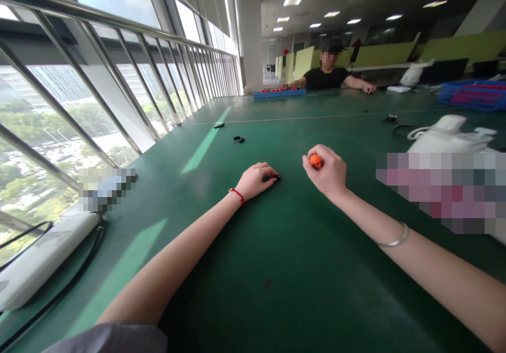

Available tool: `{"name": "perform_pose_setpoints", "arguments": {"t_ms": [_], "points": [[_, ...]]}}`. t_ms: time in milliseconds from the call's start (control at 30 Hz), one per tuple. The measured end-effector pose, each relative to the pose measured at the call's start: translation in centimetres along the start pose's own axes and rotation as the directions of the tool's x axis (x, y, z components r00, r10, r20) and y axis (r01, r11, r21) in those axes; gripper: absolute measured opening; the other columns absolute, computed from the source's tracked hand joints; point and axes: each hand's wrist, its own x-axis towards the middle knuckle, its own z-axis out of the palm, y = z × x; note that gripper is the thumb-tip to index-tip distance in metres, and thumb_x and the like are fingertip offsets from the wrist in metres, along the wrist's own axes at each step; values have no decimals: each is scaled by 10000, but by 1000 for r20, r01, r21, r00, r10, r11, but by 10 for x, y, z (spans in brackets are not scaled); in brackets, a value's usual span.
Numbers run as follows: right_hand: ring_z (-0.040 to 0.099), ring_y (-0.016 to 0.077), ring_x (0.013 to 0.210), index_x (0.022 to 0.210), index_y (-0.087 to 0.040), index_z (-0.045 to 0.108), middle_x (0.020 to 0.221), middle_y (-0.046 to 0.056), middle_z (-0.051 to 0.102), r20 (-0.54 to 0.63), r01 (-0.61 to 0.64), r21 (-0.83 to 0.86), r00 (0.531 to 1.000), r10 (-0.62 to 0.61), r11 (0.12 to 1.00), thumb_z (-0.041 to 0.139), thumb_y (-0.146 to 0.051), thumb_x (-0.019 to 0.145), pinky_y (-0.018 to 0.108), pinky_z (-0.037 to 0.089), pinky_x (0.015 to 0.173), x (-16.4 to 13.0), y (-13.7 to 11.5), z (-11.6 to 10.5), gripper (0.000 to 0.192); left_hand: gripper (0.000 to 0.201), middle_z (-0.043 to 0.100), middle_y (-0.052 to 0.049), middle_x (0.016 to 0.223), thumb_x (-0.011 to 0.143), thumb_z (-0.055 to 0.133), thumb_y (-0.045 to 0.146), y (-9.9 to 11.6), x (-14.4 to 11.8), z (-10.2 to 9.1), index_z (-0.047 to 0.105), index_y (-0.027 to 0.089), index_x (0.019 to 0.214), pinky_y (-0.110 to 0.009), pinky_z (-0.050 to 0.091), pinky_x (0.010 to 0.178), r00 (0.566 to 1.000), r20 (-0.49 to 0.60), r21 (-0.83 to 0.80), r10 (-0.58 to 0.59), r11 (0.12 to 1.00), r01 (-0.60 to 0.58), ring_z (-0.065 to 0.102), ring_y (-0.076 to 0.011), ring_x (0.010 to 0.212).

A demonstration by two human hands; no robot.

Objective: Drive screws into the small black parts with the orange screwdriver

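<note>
My left hand (256, 181), with a red bracelet at its wrist, rests low over the green table (237, 268). Its thumb and fingers pinch a small black piece (276, 177) at or just above the tabletop. To its right, my right hand (331, 172) is closed round a small, rounded orange object (316, 162). Part of that object lies hidden in the palm, and its kind is unclear. Beyond my left hand lie a few small black pieces (239, 139), and further off a longer black piece (219, 126).
A metal railing (158, 39) runs along the left edge by a white power strip (43, 261) and black cable. At the right stand a blurred white object (446, 134) and a blue basket (470, 97). Across the table sits a person (316, 79) by a blue tray (280, 94).
</note>
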Motion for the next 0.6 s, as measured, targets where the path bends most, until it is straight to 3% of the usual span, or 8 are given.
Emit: {"name": "perform_pose_setpoints", "arguments": {"t_ms": [200,367,500,600], "points": [[523,161,576,661,-226,434,600,4,515,-187,-172,240,958,219,955,450,-417,828,282,379,568,59,-24,2,254,205,664,-34,926,832,554,284,4,-2,3,708,212,946,-307,477,820,999,12,-117,-35,992,36,591,-182,883],[472,140,493,579,-232,395,532,-14,456,-93,-320,330,925,367,888,526,-323,757,295,406,555,67,-37,18,239,215,671,-32,925,846,532,282,6,-2,4,700,209,956,-313,476,807,999,1,-131,-47,990,47,591,-183,875],[444,140,487,531,-231,397,494,-26,436,7,-348,297,932,362,889,580,-326,703,311,410,575,53,-34,27,269,176,669,-31,891,823,558,274,8,-2,3,692,197,907,-311,477,794,998,-6,-127,-57,990,56,592,-185,869],[437,133,485,534,-229,397,496,-29,433,1,-364,343,922,387,866,565,-320,708,307,419,582,50,-29,28,258,170,667,-27,884,816,564,283,10,-2,3,690,199,894,-295,482,780,998,2,-144,-58,988,58,598,-177,859]]}}
